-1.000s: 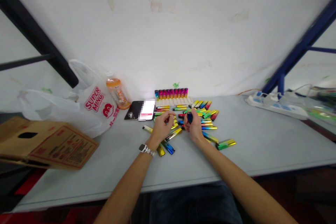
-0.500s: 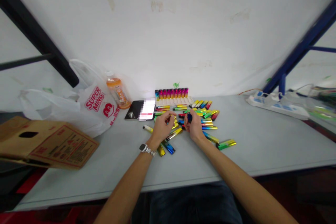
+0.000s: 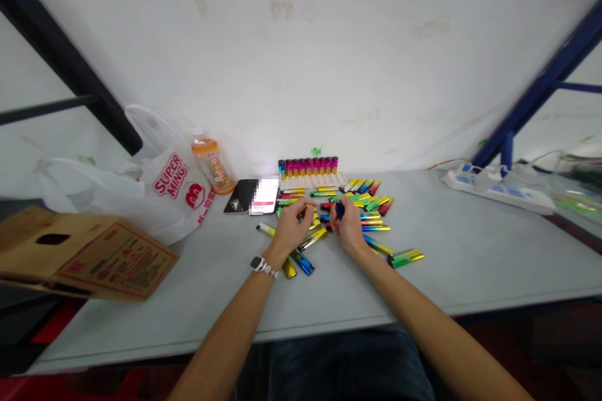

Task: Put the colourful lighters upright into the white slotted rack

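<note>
**Finding: lighters liable to be knocked by crowding**

A dark blue item (image 3: 340, 209) is gripped in the curled fingers of the right hand (image 3: 350, 225). The left hand's (image 3: 289, 229) fingers are bent narrow; whether anything is held cannot be told. Loose lighters (image 3: 407, 257) are scattered around both hands and could be swept aside by a wrist. The upright row (image 3: 309, 166) at the far white rack (image 3: 314, 181) could be toppled if bumped.

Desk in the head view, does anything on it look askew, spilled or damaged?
The loose lighters lie scattered at mixed angles, unlike the upright row behind, whose leftmost is blue beside pink ones. The cardboard box seems to overhang the desk's left end. No spill shows.
</note>
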Tool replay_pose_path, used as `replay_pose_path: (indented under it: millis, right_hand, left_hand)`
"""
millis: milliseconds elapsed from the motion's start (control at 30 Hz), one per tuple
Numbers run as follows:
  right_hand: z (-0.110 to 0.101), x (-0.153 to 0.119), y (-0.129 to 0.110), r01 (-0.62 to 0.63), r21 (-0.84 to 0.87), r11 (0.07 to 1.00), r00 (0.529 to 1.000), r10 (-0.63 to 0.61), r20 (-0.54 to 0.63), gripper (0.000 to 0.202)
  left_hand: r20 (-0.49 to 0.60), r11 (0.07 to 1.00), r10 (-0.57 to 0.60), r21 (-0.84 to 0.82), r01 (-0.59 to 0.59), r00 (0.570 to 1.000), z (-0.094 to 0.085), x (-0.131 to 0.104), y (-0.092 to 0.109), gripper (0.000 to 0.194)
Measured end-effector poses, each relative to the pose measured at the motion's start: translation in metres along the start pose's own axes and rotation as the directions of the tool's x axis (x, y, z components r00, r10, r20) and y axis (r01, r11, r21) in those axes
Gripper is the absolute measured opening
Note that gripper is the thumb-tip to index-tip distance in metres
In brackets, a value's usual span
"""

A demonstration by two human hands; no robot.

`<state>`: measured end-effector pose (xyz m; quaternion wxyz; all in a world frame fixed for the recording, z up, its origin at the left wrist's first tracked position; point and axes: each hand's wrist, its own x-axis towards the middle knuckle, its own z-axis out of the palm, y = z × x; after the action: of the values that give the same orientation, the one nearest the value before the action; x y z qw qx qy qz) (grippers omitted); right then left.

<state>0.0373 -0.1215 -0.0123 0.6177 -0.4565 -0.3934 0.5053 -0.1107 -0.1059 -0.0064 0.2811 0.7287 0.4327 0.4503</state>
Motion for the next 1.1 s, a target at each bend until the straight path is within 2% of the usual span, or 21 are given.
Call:
replay_pose_path:
  millis: [133, 233, 333, 433, 567, 733, 900, 1100]
  right_hand:
    - [0.003, 0.001, -0.004, -0.045, 0.116, 0.992, 0.992, 0.030, 0.123, 0.060]
    - [0.004, 0.001, -0.010, 0.000, 0.097, 0.995, 0.991, -0.013, 0.131, 0.053]
    - [-0.001, 0.004, -0.015, 0.089, 0.012, 0.996, 0.990, -0.090, 0.105, 0.045]
    - [-0.015, 0.014, -0.023, 0.259, -0.159, 0.953, 0.963, -0.243, 0.112, 0.034]
    - [-0.041, 0.046, -0.039, 0.413, -0.407, 0.815, 0.909, -0.400, 0.122, 0.025]
    - [-0.066, 0.101, -0.059, 0.391, -0.565, 0.726, 0.916, -0.366, 0.164, 0.024]
    - [-0.072, 0.152, -0.060, 0.482, -0.627, 0.612, 0.857, -0.478, 0.193, 0.016]
    - [-0.072, 0.191, -0.054, 0.495, -0.755, 0.431, 0.848, -0.428, 0.312, 0.010]
  left_hand:
    - [-0.001, 1.000, -0.001, 0.009, 0.001, 1.000, 0.000, 0.000, -0.002, 0.026]
    - [-0.001, 1.000, -0.006, 0.005, 0.006, 1.000, 0.000, 0.000, -0.001, 0.025]
    - [0.002, 1.000, -0.015, -0.014, 0.015, 1.000, -0.001, 0.000, 0.002, 0.024]
    - [0.005, 1.000, -0.016, -0.008, 0.016, 1.000, -0.001, 0.000, 0.005, 0.023]
    - [0.014, 1.000, -0.008, -0.006, 0.008, 1.000, -0.001, 0.000, 0.005, 0.024]
    - [0.018, 1.000, -0.007, -0.001, 0.007, 1.000, -0.001, 0.001, 0.005, 0.024]
    - [0.021, 1.000, -0.016, -0.001, 0.016, 1.000, -0.002, 0.001, 0.004, 0.024]
    - [0.038, 1.000, -0.005, -0.007, 0.005, 0.999, -0.001, 0.002, -0.001, 0.026]
